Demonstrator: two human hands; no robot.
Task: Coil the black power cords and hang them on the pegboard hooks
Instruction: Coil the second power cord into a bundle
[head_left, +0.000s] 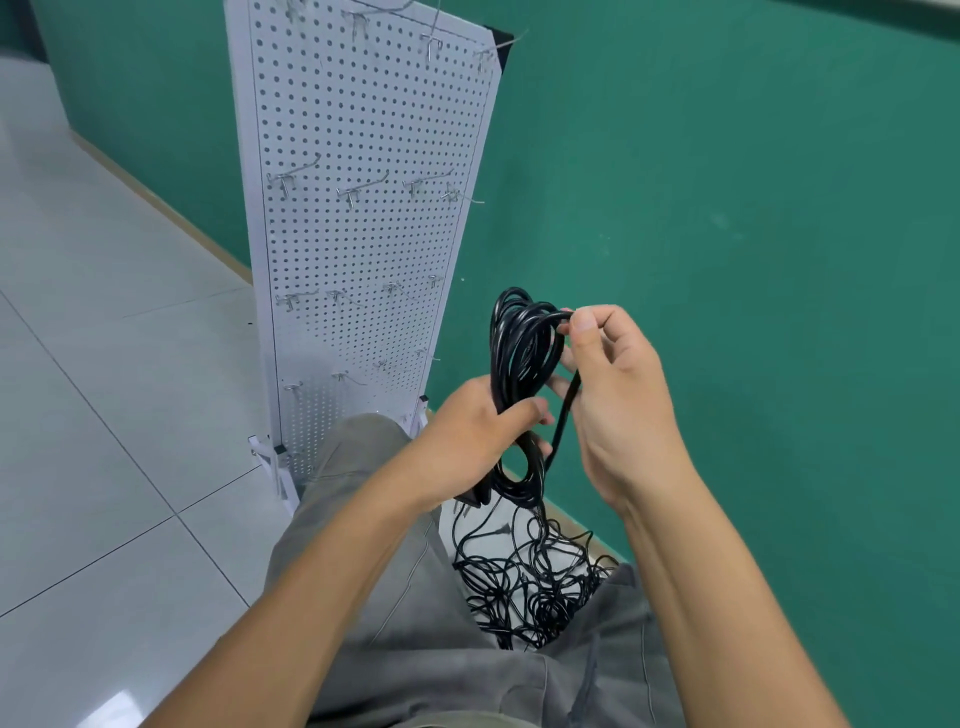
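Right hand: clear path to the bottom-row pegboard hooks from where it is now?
Probably not yet. The right hand is pinching a strand of the coil, which the left hand grips. The hooks sit low, left of both hands, unobstructed.

The pegboard (358, 218) runs off the top edge, its highest hooks (431, 44) cut short. Its lower part hides behind a grey-trousered knee (363, 467). The left hand (467, 436) covers the coil (519, 353) where it grips (the fingers go unseen). The tangled cords (524, 587) disappear between the legs.
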